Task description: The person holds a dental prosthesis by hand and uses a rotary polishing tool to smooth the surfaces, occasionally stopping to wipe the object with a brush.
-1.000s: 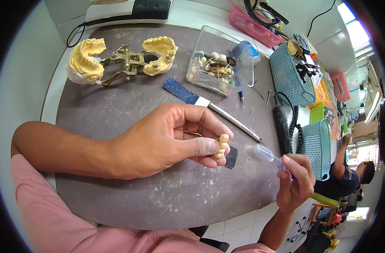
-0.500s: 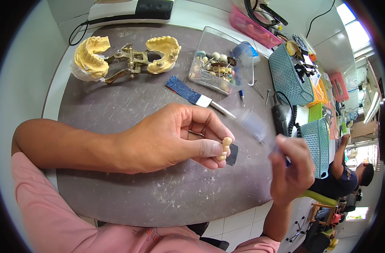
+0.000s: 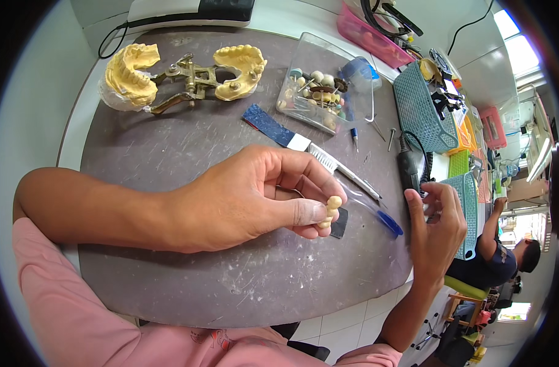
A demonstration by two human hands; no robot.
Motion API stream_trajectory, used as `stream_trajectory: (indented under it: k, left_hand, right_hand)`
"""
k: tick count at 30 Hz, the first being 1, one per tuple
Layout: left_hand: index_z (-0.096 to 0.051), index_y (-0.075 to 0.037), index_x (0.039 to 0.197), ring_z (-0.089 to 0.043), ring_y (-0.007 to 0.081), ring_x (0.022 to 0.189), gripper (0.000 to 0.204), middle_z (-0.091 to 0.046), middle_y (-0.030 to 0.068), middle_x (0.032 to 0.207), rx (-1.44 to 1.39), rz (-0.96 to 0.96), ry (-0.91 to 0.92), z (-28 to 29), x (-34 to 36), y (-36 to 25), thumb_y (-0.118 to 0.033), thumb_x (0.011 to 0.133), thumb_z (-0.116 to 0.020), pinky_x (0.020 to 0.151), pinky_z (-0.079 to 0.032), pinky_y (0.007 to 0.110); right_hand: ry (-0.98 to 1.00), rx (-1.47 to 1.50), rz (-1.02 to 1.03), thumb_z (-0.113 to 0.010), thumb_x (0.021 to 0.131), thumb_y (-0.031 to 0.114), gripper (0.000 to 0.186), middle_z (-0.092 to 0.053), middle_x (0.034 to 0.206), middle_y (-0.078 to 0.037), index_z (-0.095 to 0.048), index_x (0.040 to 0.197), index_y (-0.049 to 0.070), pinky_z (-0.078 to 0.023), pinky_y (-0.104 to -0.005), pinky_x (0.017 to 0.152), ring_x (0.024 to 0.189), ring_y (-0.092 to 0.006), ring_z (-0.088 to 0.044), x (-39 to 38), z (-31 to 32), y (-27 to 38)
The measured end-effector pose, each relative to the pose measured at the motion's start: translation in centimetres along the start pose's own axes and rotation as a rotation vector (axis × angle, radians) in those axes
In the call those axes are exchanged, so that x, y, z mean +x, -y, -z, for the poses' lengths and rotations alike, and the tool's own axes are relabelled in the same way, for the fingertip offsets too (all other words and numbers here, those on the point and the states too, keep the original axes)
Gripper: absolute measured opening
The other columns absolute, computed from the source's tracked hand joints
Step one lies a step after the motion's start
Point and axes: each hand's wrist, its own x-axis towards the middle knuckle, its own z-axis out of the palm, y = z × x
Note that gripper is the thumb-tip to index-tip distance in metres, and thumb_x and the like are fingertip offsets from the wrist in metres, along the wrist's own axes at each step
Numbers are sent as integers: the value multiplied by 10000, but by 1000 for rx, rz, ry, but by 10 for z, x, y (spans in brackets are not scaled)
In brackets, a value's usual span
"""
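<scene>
Between the thumb and fingers of my left hand (image 3: 249, 202) is a small cream-coloured dental bridge (image 3: 331, 211), its rounded tooth shapes jutting past the fingertips. Just behind it lies a small dark square piece (image 3: 339, 224), partly hidden by the hand. My right hand (image 3: 438, 229) is at the table's right side, thumb and bent fingers apart, with nothing visible in it. Close above its fingertips lies a black rotary handpiece (image 3: 409, 165) with a coiled cord. Left of this hand rests a clear, curved plastic item with a blue end (image 3: 389, 224), beside a white brush (image 3: 347, 170).
Yellow dental casts (image 3: 129, 76) on a metal articulator (image 3: 192, 79) stand at the far left. A clear box (image 3: 304, 119) holds burs and polishing tips. A blue abrasive strip (image 3: 267, 125) lies nearby. Teal baskets (image 3: 423, 116) line the right; a co-worker (image 3: 496, 251) sits beyond.
My right hand has let go of the clear item with the blue end, which now lies on the table, and has moved slightly right and up. My left hand still holds the dental bridge.
</scene>
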Motion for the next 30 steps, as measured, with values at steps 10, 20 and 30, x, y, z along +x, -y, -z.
stream_trajectory:
  k: [10, 20, 30]
  left_hand:
    - [-587, 4, 1116, -662, 173, 980, 199, -632, 112, 1093, -5, 1, 0, -1, -1, 0, -51, 930, -629, 859, -563, 292]
    - [-574, -10, 1091, -668, 174, 969, 175, -640, 105, 1071, -8, -34, 3, -4, -2, 3, -51, 929, -625, 847, -563, 282]
    - [-559, -10, 1003, -661, 204, 1035, 157, -616, 130, 1079, 4, 0, 4, -17, -18, 13, 24, 879, -650, 904, -560, 315]
  right_hand:
    - [247, -216, -138, -701, 869, 419, 445, -476, 559, -83, -551, 761, 14, -372, -367, 516, 492, -216, -456, -1, -12, -32]
    - [-157, 1732, -376, -573, 978, 326, 324, -339, 687, 22, -429, 848, 67, -282, -231, 483, 557, -62, -328, -36, 6, -44]
    - [-299, 1196, -322, -552, 942, 529, 604, -584, 814, -162, -539, 1122, -47, -541, -292, 495, 615, -251, -656, -104, -14, 71]
